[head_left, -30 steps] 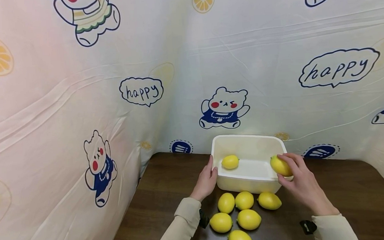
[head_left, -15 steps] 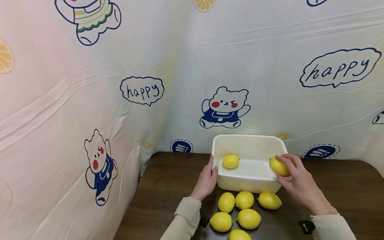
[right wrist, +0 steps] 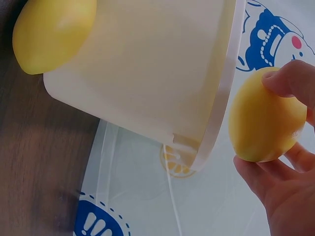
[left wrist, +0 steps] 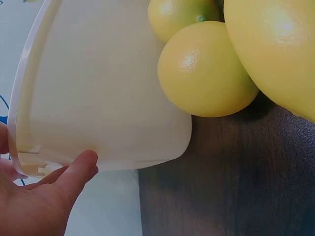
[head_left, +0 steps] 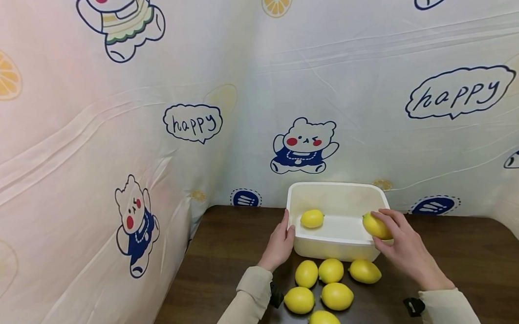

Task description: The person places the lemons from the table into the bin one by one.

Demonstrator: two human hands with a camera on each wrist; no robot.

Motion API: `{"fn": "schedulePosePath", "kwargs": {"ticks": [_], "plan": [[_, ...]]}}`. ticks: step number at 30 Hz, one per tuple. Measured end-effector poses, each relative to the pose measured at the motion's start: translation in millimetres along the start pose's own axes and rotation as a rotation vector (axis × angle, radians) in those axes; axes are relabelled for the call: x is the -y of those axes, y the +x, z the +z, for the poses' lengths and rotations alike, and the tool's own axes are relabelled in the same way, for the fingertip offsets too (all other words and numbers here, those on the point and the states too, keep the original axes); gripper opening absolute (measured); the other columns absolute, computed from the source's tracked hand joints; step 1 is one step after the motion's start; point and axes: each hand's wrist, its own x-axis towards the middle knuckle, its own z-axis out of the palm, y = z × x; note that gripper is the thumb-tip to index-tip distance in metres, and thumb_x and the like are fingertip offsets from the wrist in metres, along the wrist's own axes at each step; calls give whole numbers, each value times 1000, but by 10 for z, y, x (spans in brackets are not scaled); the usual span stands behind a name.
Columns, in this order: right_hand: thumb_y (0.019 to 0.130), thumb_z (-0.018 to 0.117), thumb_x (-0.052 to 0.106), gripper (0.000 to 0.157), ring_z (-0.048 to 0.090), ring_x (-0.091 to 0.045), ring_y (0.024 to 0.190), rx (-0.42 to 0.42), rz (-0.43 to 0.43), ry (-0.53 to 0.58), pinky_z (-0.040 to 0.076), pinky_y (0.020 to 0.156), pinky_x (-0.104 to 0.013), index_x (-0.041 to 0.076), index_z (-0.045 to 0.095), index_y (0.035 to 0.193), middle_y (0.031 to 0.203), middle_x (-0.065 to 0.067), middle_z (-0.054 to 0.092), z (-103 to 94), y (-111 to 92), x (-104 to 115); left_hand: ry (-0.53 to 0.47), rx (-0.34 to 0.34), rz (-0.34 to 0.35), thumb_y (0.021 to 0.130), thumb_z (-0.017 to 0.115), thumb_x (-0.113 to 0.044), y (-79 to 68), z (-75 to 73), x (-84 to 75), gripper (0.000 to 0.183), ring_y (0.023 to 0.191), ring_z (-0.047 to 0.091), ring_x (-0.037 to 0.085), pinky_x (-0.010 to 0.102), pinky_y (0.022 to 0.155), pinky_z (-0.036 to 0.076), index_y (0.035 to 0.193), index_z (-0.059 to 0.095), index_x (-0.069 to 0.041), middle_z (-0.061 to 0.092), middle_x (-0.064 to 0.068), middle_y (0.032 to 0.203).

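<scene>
A white plastic bin stands on the dark table, with one lemon lying inside at its left. My left hand holds the bin at its left end; in the left wrist view the thumb presses the wall near the corner while the fingers go behind the rim. Pinched between thumb and fingertips of my right hand is another lemon. That lemon is over the bin's right front corner, and the right wrist view shows it just beyond the rim.
Several lemons lie close together on the table in front of the bin, the nearest rows including a lemon and a lemon. A white printed cloth hangs behind the table and along its left side.
My right hand has shifted slightly left, bringing its lemon a little farther in over the bin. The left hand and the other lemons stay in place.
</scene>
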Motion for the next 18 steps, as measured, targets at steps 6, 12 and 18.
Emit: {"fn": "schedulePosePath", "kwargs": {"ticks": [6,12,18], "plan": [[70,80,-2,59,56,-35,105,-1,14,-2,53,81,-55,4,58,125,128,-19,51,-9,-5,0,-6,-1,7,106,34,-30,1,5,9,59,144,32,28,47,115,31,157,9,-13,24,13,160],[71,78,-3,50,50,-34,111,-33,16,-1,50,90,-48,4,63,118,125,-16,55,-23,-12,9,0,5,2,106,34,-26,-5,2,-2,58,144,31,28,47,115,30,157,8,-14,22,12,160],[70,77,0,43,51,-32,108,-108,-49,-29,38,89,-28,4,67,111,120,-14,59,-18,-8,-27,-4,0,17,106,34,-27,-5,-5,0,58,143,33,28,47,115,32,157,9,-13,25,14,159]]}}
